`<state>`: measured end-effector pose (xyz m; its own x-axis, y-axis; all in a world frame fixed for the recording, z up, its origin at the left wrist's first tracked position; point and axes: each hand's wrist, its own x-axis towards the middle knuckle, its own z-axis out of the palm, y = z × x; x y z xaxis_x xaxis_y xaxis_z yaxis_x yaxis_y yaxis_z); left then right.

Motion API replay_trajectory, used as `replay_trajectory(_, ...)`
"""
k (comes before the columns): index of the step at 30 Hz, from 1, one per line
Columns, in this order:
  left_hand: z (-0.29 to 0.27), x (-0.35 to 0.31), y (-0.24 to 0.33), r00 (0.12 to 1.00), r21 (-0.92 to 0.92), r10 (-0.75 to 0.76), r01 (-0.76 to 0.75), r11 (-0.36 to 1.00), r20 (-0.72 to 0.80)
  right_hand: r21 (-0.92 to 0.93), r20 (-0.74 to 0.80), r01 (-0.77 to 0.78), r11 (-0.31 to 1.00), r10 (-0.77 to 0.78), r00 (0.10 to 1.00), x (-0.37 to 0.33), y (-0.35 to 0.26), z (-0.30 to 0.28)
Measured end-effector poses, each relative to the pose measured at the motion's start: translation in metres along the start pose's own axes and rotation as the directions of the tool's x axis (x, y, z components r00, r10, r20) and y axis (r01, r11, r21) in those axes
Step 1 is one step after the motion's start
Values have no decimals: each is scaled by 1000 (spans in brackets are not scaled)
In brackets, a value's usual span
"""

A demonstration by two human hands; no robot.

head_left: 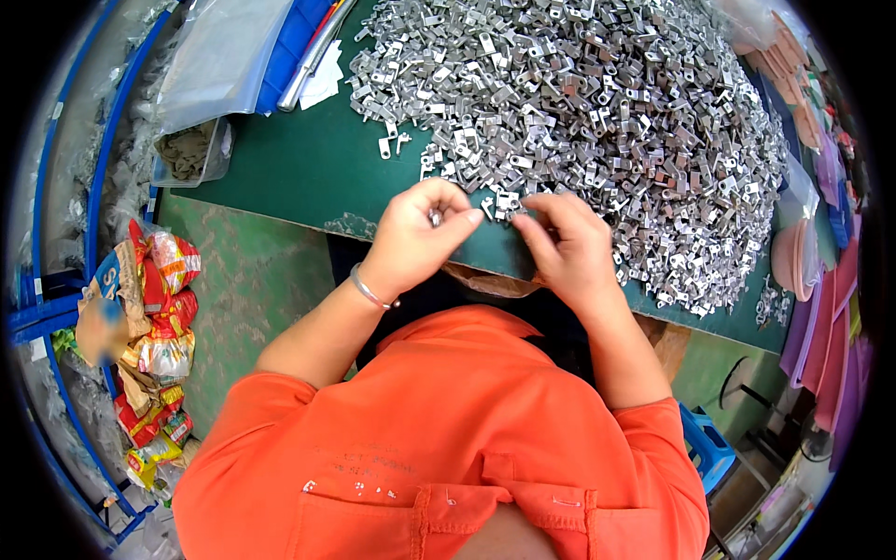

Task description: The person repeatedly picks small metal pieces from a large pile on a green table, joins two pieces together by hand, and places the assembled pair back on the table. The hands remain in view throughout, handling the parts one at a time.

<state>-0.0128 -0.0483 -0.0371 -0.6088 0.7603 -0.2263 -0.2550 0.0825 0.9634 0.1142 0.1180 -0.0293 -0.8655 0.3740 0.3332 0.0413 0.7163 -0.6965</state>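
The person's left hand [420, 233] curls inward, thumb [459, 226] laid toward bent fingers [439, 193] — the right hand [574, 247] faces it, a little apart, also curled. Both bare forearms [322, 327] slant up and inward from the sides.

The bare left hand [411, 238] mostly hides a small shiny metal piece [436, 218], its shape unclear. The heap of silver metal brackets [579, 112] runs past the top edge, and an orange fabric sleeve [658, 457] covers part of the blue plastic stool [707, 450].
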Motion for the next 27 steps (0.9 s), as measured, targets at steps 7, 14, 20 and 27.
replay_trajectory(7, 16, 12, -4, 875, 745, 464, -401, 533, 139, -162, 47, 63, 985, -56, 997, -6, 8, 7)
replay_trajectory(14, 6, 3, -4, 992, 215, 124, -123, 969, 11, 861, 444, -507, 40, 424, 789, -4, 16, -18)
replay_trajectory(20, 15, 7, -7, 862, 680, 490, -438, 588, 131, 25, 71, -152, 988, 150, 986, 3, 2, 8)
replay_trajectory(27, 10, 9, -7, 962, 436, 267, -262, 861, 51, -247, 111, 96, 964, -71, 991, 0, 7, 8)
